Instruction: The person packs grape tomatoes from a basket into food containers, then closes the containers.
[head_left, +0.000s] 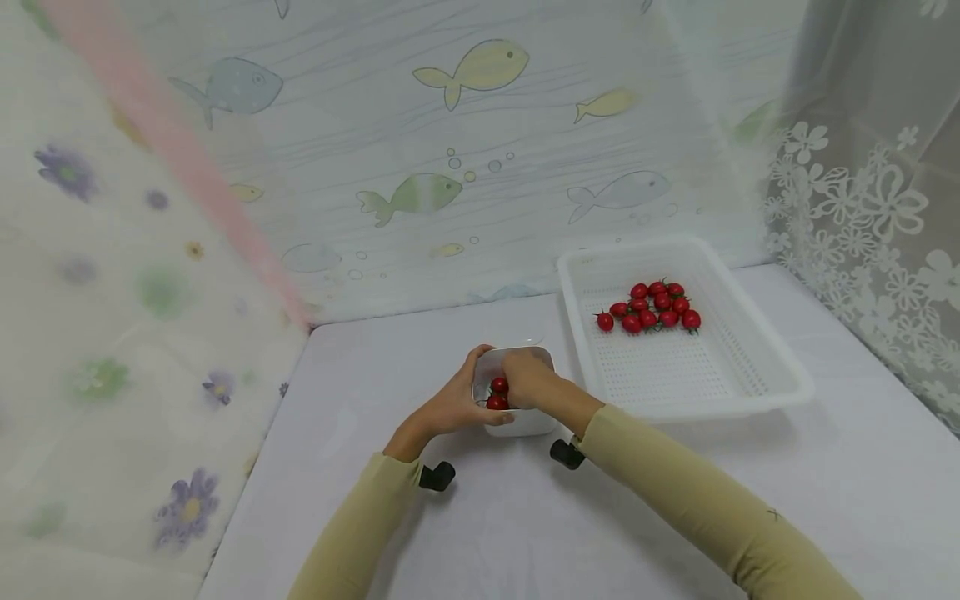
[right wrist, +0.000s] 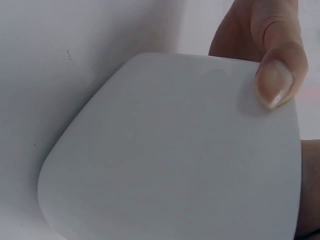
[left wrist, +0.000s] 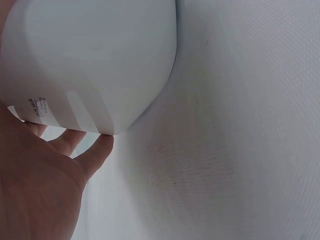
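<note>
Tomatoes (head_left: 498, 393), small, red and glossy, sit in white square bowl (head_left: 525, 421).

A small white square bowl (head_left: 517, 421) stands upright on the table, holding red cherry tomatoes (head_left: 498, 393).

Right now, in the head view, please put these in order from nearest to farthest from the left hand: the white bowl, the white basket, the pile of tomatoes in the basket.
1. White bowl: held by the left hand.
2. White basket: to the right.
3. Pile of tomatoes: far right, at the basket's back.
</note>
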Motion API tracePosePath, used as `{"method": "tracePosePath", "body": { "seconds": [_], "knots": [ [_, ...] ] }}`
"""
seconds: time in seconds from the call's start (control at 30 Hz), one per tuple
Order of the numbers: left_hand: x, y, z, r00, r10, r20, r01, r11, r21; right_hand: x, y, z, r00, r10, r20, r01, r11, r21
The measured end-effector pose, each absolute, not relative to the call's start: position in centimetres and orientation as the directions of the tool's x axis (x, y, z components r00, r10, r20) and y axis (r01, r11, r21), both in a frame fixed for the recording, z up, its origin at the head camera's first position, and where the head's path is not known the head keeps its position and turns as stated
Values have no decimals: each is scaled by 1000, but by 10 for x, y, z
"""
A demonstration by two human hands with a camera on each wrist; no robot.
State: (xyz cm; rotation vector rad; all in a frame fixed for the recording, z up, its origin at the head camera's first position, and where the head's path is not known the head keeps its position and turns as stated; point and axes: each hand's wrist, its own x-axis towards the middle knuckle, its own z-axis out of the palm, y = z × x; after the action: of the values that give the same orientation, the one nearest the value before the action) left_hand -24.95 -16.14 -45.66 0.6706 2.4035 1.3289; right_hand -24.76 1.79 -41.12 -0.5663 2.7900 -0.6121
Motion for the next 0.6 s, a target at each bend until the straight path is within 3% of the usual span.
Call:
{"method": "tracePosePath", "body": {
  "seconds": [0.17,0.37,0.6],
  "knots": [
    [-249,-161,-456,-839,542,-44,250,457,854,-246,23,-402,-881,-458,-117,-377,830,-411],
    [-249,-160,-457,-835,549,-47,240,440,865,-233,40,-374,-873,-469,-131,-354,796,-491],
    [-251,-161,-459,-821,570,-23,254,402,880,-216,59,-356,-856,-503,-122,-385,776,-499]
  ]
}}
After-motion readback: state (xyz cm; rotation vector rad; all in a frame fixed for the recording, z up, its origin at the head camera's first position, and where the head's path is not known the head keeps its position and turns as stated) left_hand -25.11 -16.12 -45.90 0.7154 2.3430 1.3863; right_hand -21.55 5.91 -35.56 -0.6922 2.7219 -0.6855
